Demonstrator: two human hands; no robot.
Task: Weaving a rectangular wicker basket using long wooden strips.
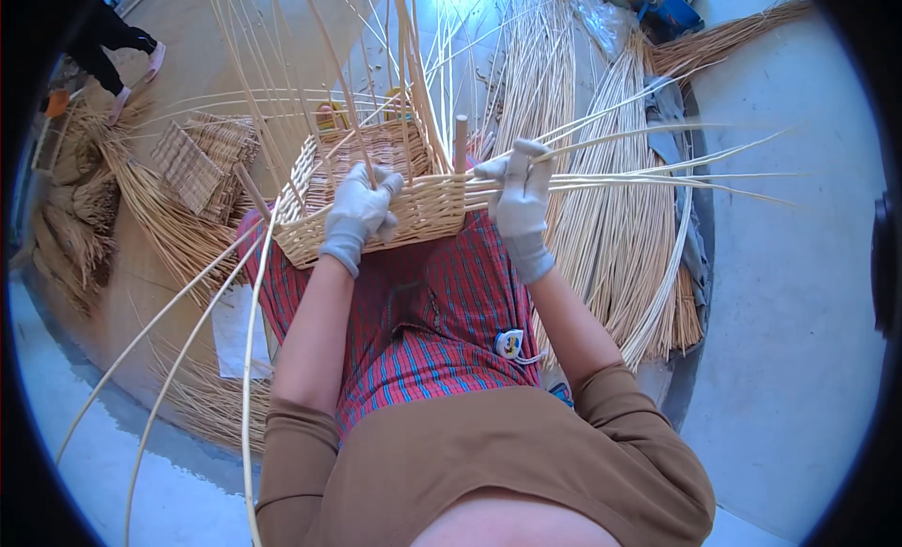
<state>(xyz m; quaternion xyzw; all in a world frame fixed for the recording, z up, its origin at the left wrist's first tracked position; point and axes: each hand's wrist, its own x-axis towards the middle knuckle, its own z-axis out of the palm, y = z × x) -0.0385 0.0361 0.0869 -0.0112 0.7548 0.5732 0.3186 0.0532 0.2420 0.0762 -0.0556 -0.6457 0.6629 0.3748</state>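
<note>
A half-woven rectangular wicker basket (430, 209) rests on my lap, with tall thin stakes rising from its walls. My left hand (359, 210), in a pale work glove, is closed on the near wall, around the foot of an upright stake. At the basket's right corner my right hand (522, 201), gloved too, pinches pale wicker rods (648, 179) whose long ends fan out to the right. Beside it a thick wooden corner post (460, 145) stands up. Another post (252, 190) leans at the left corner. Long loose rods (193, 338) trail down left from there.
Large bundles of pale rods (615, 218) cover the floor to my right. Woven panels (202, 162) and brown rod bundles (80, 209) lie at left. A person's legs (108, 44) show at the far left. A small tape measure (508, 344) lies on my lap.
</note>
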